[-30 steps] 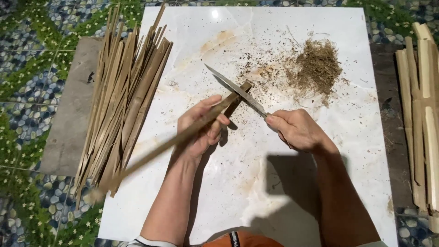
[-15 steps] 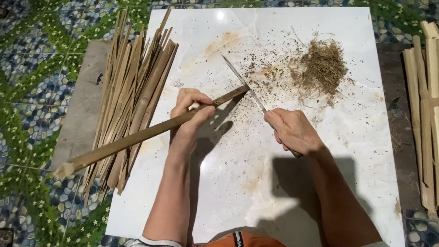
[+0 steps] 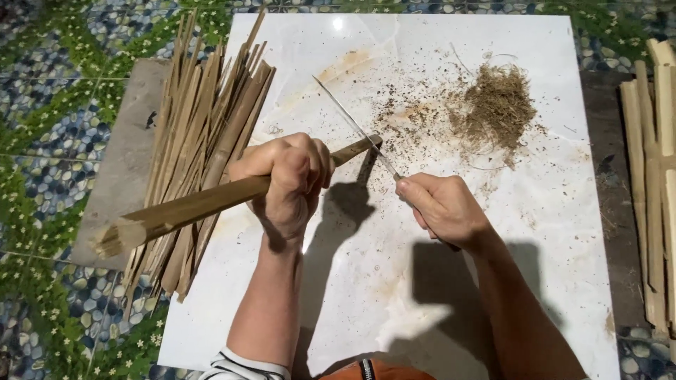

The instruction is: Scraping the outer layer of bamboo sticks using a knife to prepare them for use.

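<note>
My left hand (image 3: 287,179) grips a long tan bamboo strip (image 3: 190,205) near its far end. The strip runs from the lower left up to the right, over a white board (image 3: 563,232). My right hand (image 3: 440,209) holds a knife by its handle, which the fist hides. The thin knife blade (image 3: 352,124) points up and to the left, and it meets the tip of the bamboo strip just right of my left hand.
A pile of split bamboo strips (image 3: 204,134) lies on the board's left side, partly over a grey slab (image 3: 123,165). A heap of brown shavings (image 3: 496,105) sits at the upper right. More bamboo pieces (image 3: 658,183) lie along the right edge. Patterned tiled floor surrounds everything.
My left hand has swung the strip's near end up and leftward, so it lies flatter across the view. The knife blade has turned more upright, staying at the strip's tip.
</note>
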